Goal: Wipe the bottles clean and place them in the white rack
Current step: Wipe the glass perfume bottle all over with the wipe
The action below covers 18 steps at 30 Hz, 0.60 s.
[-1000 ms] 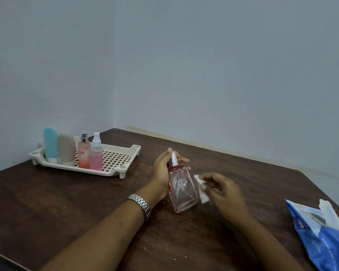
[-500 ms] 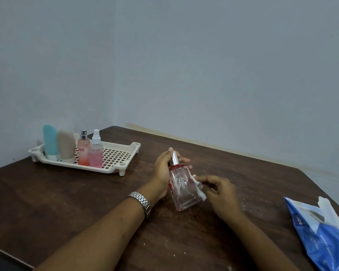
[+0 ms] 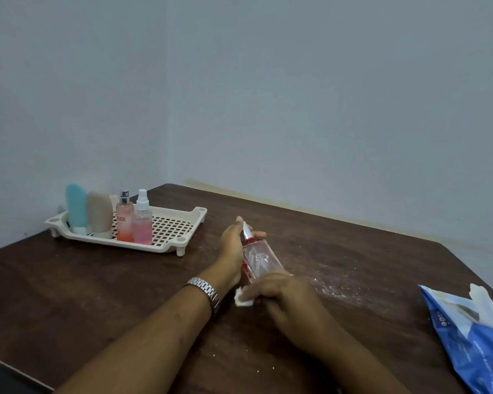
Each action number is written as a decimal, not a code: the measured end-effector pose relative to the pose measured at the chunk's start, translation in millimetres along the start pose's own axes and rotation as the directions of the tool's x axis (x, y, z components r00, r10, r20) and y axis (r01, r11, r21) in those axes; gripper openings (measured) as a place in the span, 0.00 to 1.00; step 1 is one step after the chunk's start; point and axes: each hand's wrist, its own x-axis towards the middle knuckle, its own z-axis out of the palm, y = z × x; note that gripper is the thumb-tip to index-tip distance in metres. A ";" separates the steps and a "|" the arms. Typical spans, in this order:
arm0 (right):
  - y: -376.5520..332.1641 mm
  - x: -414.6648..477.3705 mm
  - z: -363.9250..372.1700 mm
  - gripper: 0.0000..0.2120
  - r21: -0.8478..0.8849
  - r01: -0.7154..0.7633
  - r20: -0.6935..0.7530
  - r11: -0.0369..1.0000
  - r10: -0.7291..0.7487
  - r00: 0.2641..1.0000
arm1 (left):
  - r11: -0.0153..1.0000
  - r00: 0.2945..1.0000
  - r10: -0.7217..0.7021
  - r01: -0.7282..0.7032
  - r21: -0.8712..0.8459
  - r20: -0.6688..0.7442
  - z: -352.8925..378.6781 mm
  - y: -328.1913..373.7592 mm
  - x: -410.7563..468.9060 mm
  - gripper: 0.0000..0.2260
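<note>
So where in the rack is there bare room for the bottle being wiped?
The white rack is bare grid from the white-capped spray bottle to its right rim. Its left end is crowded: teal tube, beige tube, pink labelled bottle.

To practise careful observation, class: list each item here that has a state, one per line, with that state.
Glass bottle: tilted, gripped by the left hand.
Wipe: pinched in the right hand, at the bottle's base.
Rack: holds four upright bottles at its left end.
Blue packet: open, sheet sticking out.
</note>
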 end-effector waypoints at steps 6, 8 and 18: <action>-1.8 2.3 -11.9 0.17 0.341 -0.173 -0.117 0.924 0.224 0.967 | 0.998 0.995 0.070 -0.070 0.002 0.065 4.1 -0.3 -4.2 0.15; 4.5 3.1 -21.0 0.18 0.476 -0.228 -0.191 0.850 0.353 0.916 | 0.994 0.988 0.105 -0.106 0.001 0.114 4.4 0.4 -4.6 0.15; 18.2 3.3 -33.3 0.13 0.752 -0.261 -0.301 0.606 0.667 0.682 | 0.972 0.939 0.209 -0.231 0.048 0.272 6.4 5.7 -15.7 0.14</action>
